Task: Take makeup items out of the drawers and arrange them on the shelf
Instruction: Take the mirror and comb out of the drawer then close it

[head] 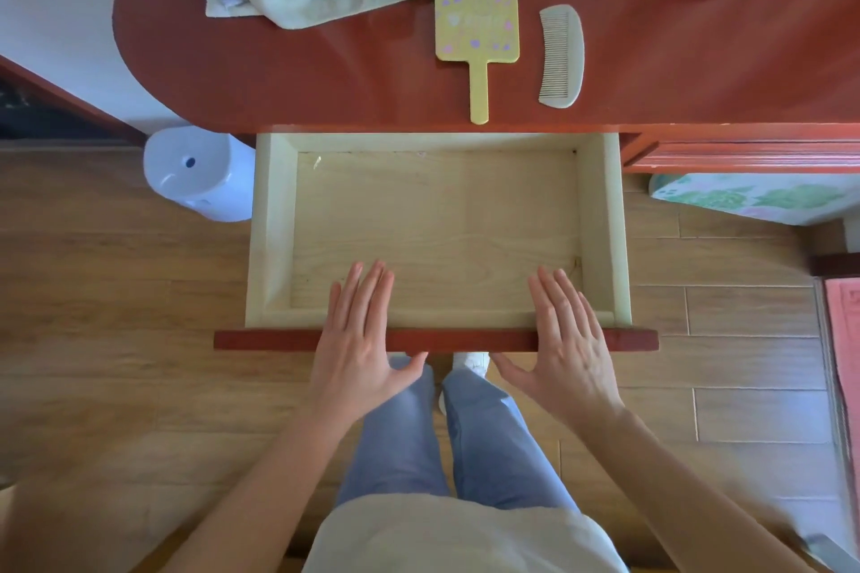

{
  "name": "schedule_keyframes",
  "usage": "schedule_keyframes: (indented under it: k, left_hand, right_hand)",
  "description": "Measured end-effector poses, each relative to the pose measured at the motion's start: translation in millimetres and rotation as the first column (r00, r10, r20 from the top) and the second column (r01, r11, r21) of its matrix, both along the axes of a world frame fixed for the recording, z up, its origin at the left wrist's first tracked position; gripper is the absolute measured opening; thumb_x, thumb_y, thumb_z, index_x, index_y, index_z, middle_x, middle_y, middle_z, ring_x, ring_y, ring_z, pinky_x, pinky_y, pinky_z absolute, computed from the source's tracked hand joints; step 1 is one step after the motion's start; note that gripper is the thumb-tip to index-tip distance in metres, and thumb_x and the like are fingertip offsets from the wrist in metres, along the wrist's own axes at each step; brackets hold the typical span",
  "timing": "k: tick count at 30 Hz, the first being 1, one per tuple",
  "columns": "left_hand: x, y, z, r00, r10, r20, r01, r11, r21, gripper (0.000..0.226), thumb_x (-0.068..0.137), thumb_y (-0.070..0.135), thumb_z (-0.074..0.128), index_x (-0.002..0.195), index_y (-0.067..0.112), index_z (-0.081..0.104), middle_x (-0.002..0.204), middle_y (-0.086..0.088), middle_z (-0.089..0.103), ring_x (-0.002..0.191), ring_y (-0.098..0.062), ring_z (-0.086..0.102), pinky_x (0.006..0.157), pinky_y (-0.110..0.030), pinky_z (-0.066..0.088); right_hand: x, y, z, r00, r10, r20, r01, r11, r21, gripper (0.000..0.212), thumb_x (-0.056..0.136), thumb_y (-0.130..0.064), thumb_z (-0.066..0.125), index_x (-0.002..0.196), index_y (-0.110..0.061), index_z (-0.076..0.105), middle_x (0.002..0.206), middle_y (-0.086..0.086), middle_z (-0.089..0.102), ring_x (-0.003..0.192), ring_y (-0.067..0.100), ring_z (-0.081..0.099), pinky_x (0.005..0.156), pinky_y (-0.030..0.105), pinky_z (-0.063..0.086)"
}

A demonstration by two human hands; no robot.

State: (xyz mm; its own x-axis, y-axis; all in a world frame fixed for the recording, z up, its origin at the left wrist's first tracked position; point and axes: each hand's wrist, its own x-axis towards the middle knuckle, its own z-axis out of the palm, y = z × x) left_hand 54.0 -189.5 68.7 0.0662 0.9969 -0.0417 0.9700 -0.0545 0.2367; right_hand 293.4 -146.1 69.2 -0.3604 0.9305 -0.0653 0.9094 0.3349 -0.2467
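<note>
My grip is released, left hand [360, 335] and right hand [565, 337] flat on the drawer [274, 223] front, probably to shut it since it's bare, the hand mirror [475, 21] and comb [563, 56] lying beyond on the desk [325, 74].

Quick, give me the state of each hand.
Left hand: open, flat, holding nothing, over the drawer front.
Right hand: open, flat, holding nothing.
</note>
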Motion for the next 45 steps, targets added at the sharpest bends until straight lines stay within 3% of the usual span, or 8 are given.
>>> schedule_keyframes:
  k: [7, 14, 18, 22, 33, 37, 41, 45]
  left_hand:
    - [-10.5, 40.8, -3.2, 0.999, -0.037, -0.039, 0.039, 0.998, 0.039, 0.092, 0.074, 0.055, 0.056, 0.141, -0.003, 0.029, 0.147, -0.02, 0.033, 0.141, -0.034, 0.019, 0.115, -0.05, 0.015]
    - [-22.6, 93.6, -3.7, 0.999, -0.029, -0.033, 0.032, 0.994, 0.103, 0.093, 0.074, 0.055, 0.056, 0.143, 0.0, 0.024, 0.15, -0.019, 0.028, 0.141, -0.034, 0.017, 0.115, -0.05, 0.016]
    - [-28.6, 125.6, -2.0, 0.999, -0.036, -0.021, 0.039, 0.99, 0.132, 0.096, 0.075, 0.054, 0.057, 0.145, -0.001, 0.021, 0.153, -0.02, 0.02, 0.143, -0.035, 0.012, 0.116, -0.048, 0.009]
    - [-32.0, 150.4, -1.3, 0.995, -0.04, -0.087, 0.05, 0.992, 0.118, 0.098, 0.075, 0.056, 0.054, 0.146, 0.0, 0.016, 0.155, -0.018, 0.015, 0.144, -0.034, 0.009, 0.116, -0.048, 0.006]
    - [-32.3, 175.9, 0.1, 0.986, -0.035, -0.166, 0.058, 0.989, 0.137, 0.09, 0.082, 0.055, 0.051, 0.148, 0.004, 0.018, 0.156, -0.014, 0.017, 0.144, -0.029, 0.015, 0.116, -0.043, 0.009]
    - [-29.4, 181.4, -2.1, 0.99, 0.013, -0.139, 0.012, 0.984, 0.178, 0.077, 0.088, 0.048, 0.05, 0.146, 0.004, 0.024, 0.154, -0.014, 0.022, 0.143, -0.028, 0.021, 0.115, -0.043, 0.014]
    - [-18.0, 188.7, 0.9, 0.99, 0.102, -0.094, -0.084, 0.981, 0.176, 0.07, 0.091, 0.04, 0.051, 0.146, 0.006, 0.025, 0.155, -0.013, 0.022, 0.143, -0.028, 0.02, 0.115, -0.044, 0.015]
    - [-13.2, 189.7, 6.8, 0.99, 0.101, -0.098, -0.092, 0.992, 0.087, 0.082, 0.088, 0.046, 0.052, 0.148, 0.004, 0.016, 0.157, -0.015, 0.011, 0.145, -0.029, 0.009, 0.116, -0.047, 0.009]
  right_hand:
    - [-9.1, 38.1, -3.4, 0.999, 0.006, -0.032, -0.003, 0.995, 0.099, 0.096, 0.073, -0.055, 0.064, 0.141, 0.002, 0.027, 0.146, 0.017, 0.036, 0.139, 0.029, 0.026, 0.114, 0.038, 0.023]
    - [-20.3, 89.8, -4.6, 0.999, 0.01, -0.031, -0.005, 0.988, 0.155, 0.094, 0.074, -0.056, 0.054, 0.142, 0.002, 0.025, 0.149, 0.019, 0.031, 0.14, 0.03, 0.022, 0.115, 0.041, 0.022]
    - [-26.5, 119.8, -4.4, 1.0, 0.013, -0.02, -0.009, 0.982, 0.186, 0.094, 0.076, -0.054, 0.058, 0.143, 0.001, 0.022, 0.151, 0.018, 0.025, 0.142, 0.03, 0.018, 0.116, 0.042, 0.014]
    - [-31.6, 142.4, -3.2, 0.999, 0.032, 0.029, -0.038, 0.977, 0.208, 0.093, 0.08, -0.053, 0.057, 0.145, 0.0, 0.017, 0.153, 0.018, 0.019, 0.143, 0.03, 0.013, 0.116, 0.042, 0.01]
    - [-35.6, 166.4, -9.6, 0.996, 0.08, 0.039, -0.088, 0.941, 0.326, 0.072, 0.086, -0.044, 0.052, 0.139, 0.0, 0.03, 0.145, 0.02, 0.036, 0.137, 0.032, 0.029, 0.113, 0.044, 0.017]
    - [-39.3, 173.8, -11.5, 0.997, 0.073, -0.002, -0.067, 0.925, 0.375, 0.057, 0.086, -0.025, 0.055, 0.135, 0.0, 0.039, 0.14, 0.019, 0.043, 0.134, 0.031, 0.035, 0.112, 0.044, 0.024]
    - [-36.5, 177.2, -6.2, 0.995, 0.094, -0.014, -0.083, 0.937, 0.34, 0.056, 0.083, -0.016, 0.054, 0.135, 0.0, 0.04, 0.141, 0.017, 0.042, 0.135, 0.031, 0.034, 0.113, 0.042, 0.021]
    - [-31.4, 175.5, 3.7, 0.991, 0.135, -0.011, -0.128, 0.96, 0.251, 0.062, 0.085, -0.019, 0.054, 0.139, 0.001, 0.032, 0.147, 0.018, 0.034, 0.139, 0.03, 0.027, 0.115, 0.043, 0.018]
